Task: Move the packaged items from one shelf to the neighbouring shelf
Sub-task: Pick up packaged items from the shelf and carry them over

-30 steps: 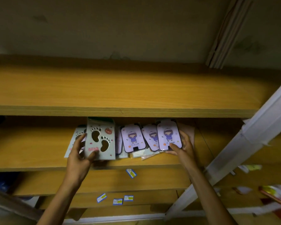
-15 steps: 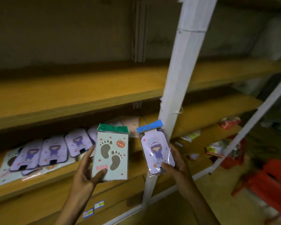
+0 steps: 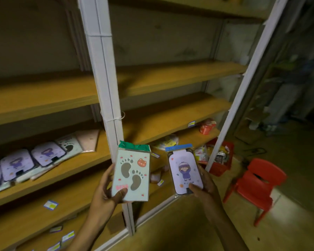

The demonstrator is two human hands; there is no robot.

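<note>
A: What is each hand gripping?

B: The left hand [image 3: 105,189] is closed on the footprint packet [image 3: 131,175], thumb across its lower front, fingers behind. The right hand [image 3: 205,185] is closed on the purple packet [image 3: 184,171], the one with a cartoon girl and a blue header, thumb pressed on its bottom edge.

A: Where do the two packets sit?

B: Both are upright in the air, side by side and apart, in front of the white post [image 3: 105,87] that divides the two shelf bays. The footprint packet overlaps the post; the purple one is at about 3 o'clock from it.

A: And the others?

B: A row of packets [image 3: 33,160] lies flat on the left shelf [image 3: 65,169], at roughly 9 o'clock from the left hand, mostly purple ones, overlapping each other.

A: The neighbouring bay?

B: The right shelf [image 3: 170,120] lies at 12 o'clock from the purple packet; its board is mostly bare wood. A red chair [image 3: 257,183] stands on the floor at 3 o'clock from the right hand, and a red basket [image 3: 219,160] sits just behind the right-hand post.
</note>
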